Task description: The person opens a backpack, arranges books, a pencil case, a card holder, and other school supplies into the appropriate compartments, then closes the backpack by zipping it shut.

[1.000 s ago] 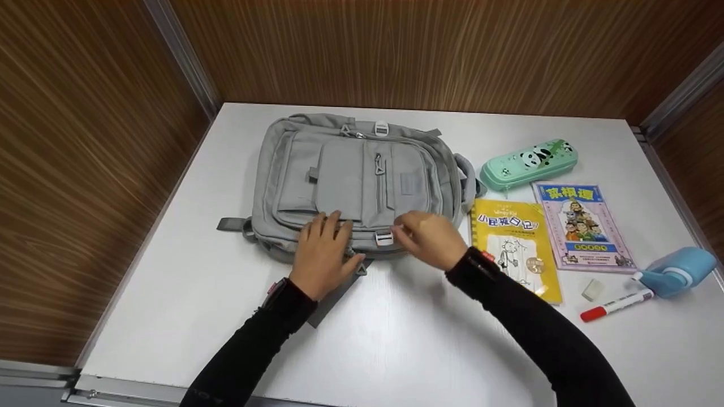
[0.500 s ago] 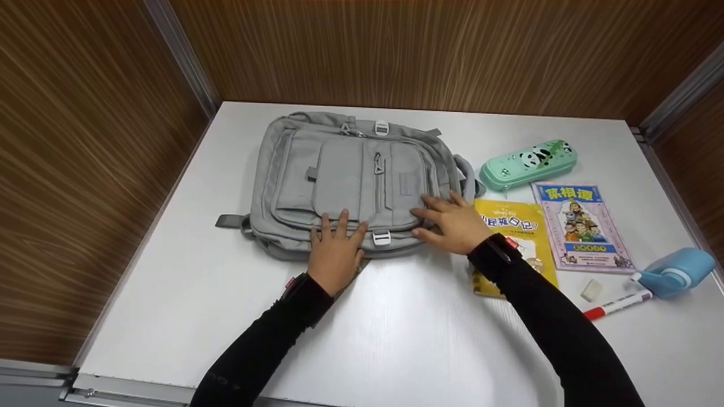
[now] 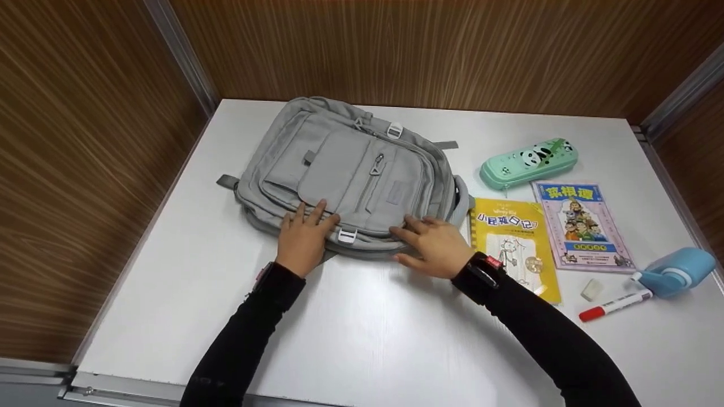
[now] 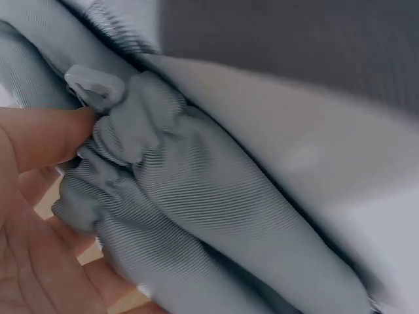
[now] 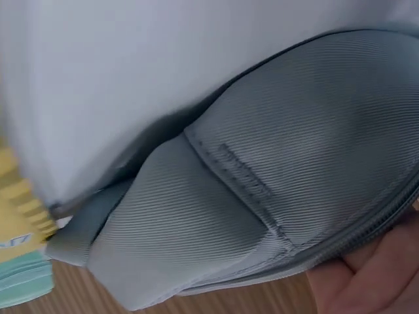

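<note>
- Both hands lie on the near side of the backpack, fingers extended and spread, clasping nothing.
- Left hand [image 3: 302,240]: its fingertips press the lower left of the near edge; in the left wrist view the thumb touches gathered fabric next to a pale plastic buckle [image 4: 95,85].
- Right hand [image 3: 435,249]: its fingers rest on the near right corner, beside the zipper seam.
- Grey backpack [image 3: 334,169]: front pocket up, lying at a slant across the bench [image 3: 367,333]; a white buckle [image 3: 347,236] sits between the hands, and the carry handle [image 3: 462,198] points right.
- Yellow book [image 3: 512,243]: just right of the handle; whether they touch, I cannot tell.
- Pink-bordered book [image 3: 582,229]: just right of the yellow one.
- Green panda pencil case [image 3: 530,163]: beyond both books, tilted.
- Pale eraser [image 3: 592,289], red-capped marker [image 3: 616,306] and blue bottle [image 3: 679,270]: grouped toward the right edge.
- Wood-grain panel [image 3: 430,51]: stands behind the bench.
</note>
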Available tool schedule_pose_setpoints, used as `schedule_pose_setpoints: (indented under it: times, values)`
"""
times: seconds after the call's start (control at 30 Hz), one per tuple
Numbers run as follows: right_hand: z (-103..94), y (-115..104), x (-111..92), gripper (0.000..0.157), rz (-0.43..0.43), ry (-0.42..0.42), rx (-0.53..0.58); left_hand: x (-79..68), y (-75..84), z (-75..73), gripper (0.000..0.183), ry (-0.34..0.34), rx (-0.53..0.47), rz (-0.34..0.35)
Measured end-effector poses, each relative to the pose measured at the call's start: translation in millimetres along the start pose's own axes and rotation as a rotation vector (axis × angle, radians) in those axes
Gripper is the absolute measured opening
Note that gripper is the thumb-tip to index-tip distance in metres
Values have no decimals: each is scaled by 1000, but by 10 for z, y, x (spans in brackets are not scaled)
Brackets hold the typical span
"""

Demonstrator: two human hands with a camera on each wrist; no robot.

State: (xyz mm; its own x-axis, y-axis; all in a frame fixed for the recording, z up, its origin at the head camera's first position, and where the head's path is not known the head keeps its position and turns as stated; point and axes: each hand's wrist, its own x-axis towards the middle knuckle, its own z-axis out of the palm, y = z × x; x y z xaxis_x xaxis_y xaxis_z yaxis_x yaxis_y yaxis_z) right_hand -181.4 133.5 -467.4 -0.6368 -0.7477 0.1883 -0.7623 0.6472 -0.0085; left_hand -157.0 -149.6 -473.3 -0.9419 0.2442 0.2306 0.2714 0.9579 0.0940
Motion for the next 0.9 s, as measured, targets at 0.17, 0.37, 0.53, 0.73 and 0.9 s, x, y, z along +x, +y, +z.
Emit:
schedule_pose_setpoints:
  times: [0.17,0.37,0.53,0.73,0.9]
  values:
    - [52,-159,90,67,-25,73,-53,115,-230,40,62,-23,18,2]
    - [131,-337,192,71,-54,98,-59,247,-465,91,71,-54,22,-18]
    - [118,-401,219,66,-79,67,19,264,-558,85,71,-28,34,-38]
    - [-44,-40,142,60,-8,38,130,207,-271,-57,63,-41,21,-74]
    - [-149,443,88,59,259,53,147,186,267,-101,53,8,-40,-55]
